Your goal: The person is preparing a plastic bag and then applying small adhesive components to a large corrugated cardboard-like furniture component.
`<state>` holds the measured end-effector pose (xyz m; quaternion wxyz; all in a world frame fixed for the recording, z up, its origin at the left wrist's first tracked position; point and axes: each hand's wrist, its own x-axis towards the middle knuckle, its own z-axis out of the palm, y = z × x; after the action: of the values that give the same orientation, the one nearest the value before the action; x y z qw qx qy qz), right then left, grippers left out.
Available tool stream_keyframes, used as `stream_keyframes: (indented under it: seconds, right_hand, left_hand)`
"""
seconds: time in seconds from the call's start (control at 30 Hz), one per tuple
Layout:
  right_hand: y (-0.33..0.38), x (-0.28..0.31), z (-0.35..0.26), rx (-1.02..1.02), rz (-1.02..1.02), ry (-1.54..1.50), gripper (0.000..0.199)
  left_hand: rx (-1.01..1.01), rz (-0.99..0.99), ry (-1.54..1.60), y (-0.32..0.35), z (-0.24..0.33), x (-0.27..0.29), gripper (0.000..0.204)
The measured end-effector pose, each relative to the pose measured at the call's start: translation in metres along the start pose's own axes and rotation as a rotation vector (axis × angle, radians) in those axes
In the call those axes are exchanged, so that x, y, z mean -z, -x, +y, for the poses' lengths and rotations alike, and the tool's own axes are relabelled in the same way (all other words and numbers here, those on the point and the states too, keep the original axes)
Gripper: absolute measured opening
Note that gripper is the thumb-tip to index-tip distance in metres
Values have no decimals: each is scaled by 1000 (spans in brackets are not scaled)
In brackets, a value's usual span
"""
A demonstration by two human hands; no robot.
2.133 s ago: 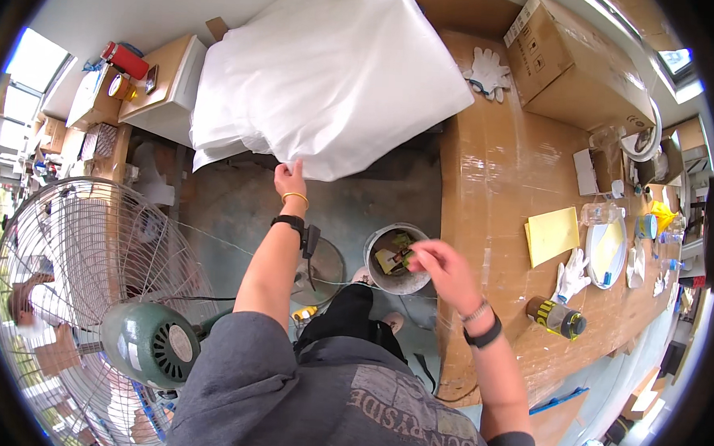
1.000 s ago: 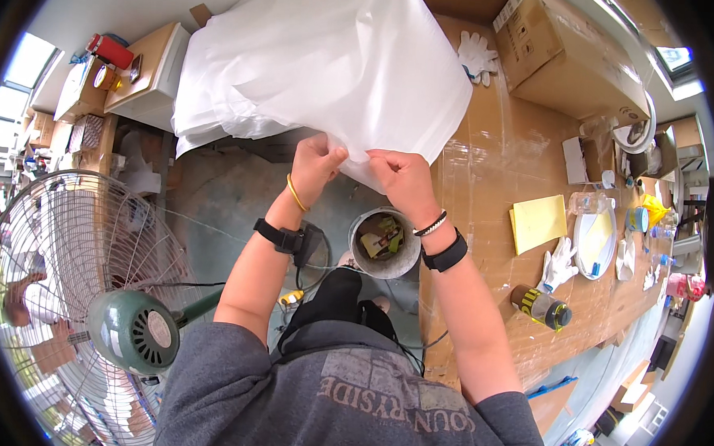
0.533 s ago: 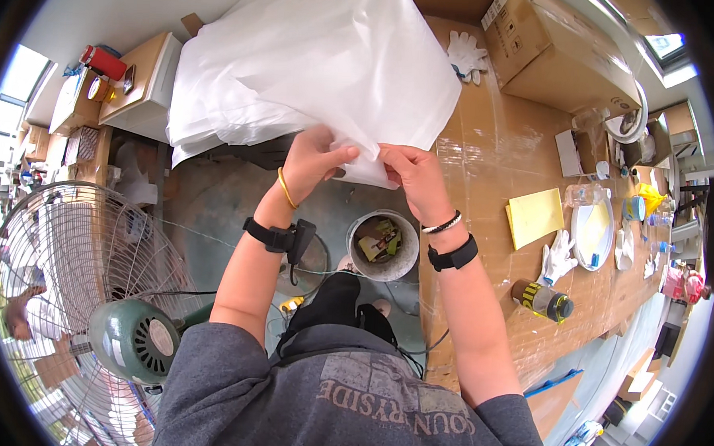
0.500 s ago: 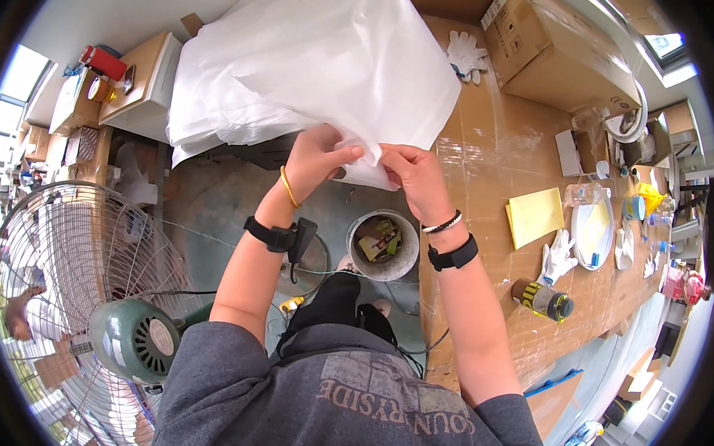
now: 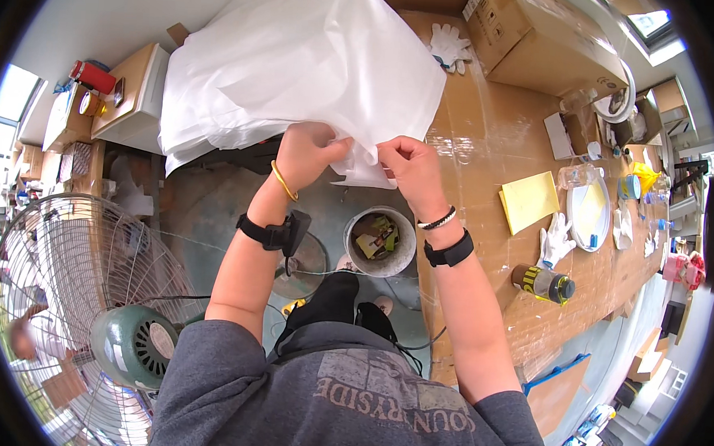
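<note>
Here, both hands meet at the lower edge of a large, crumpled sheet of thin white paper (image 5: 300, 61) that fills the upper middle of the frame. The left hand (image 5: 308, 153), with a thin yellow bangle and a black wrist strap below it, has its fingers curled and closed on the sheet's hem; the right hand (image 5: 407, 165), wearing a beaded bracelet and a black watch band, pinches the same hem just beside it — thumbs and fingertips of the two hands nearly touching. The sheet drapes up and away from the hands, covering part of a brown cardboard-covered workbench (image 5: 496, 141) that runs down the right side of the frame. Directly below the hands, near the centre, stands a round grey bucket (image 5: 380, 241) with scraps of card and paper inside. On the bench to the right lie a yellow square pad (image 5: 531, 200), a white work glove (image 5: 555, 240), a round white plate (image 5: 590, 213) and a dark bottle with a yellow label (image 5: 542, 283) lying on its side. At the upper right sits a big brown cardboard box (image 5: 540, 40), with another pair of white gloves (image 5: 448, 45) just to its left. The lower left of the frame is taken up by a large standing fan with a wire cage and a green motor housing (image 5: 132, 345). At the upper left a red cylindrical can (image 5: 92, 76) rests on a pale wooden cabinet (image 5: 131, 93).
</note>
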<state>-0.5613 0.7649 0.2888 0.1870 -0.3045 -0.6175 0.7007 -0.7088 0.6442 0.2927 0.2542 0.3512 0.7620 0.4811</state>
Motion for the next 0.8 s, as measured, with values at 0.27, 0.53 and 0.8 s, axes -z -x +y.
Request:
stream_keyframes:
  seconds: [0.27,0.53,0.8]
  right_hand:
    - [7,-1,-5,25,-31,-11,13]
    - [13,-1,-10,86,-60,68,13]
    - [16,2,-11,165,39,176,15]
  left_hand:
    - [-155,-47,17,8,0,-8,35]
    - [-60,-112,-35,12,9,-2,35]
    - [-19,-171,-14,15,24,-3,32]
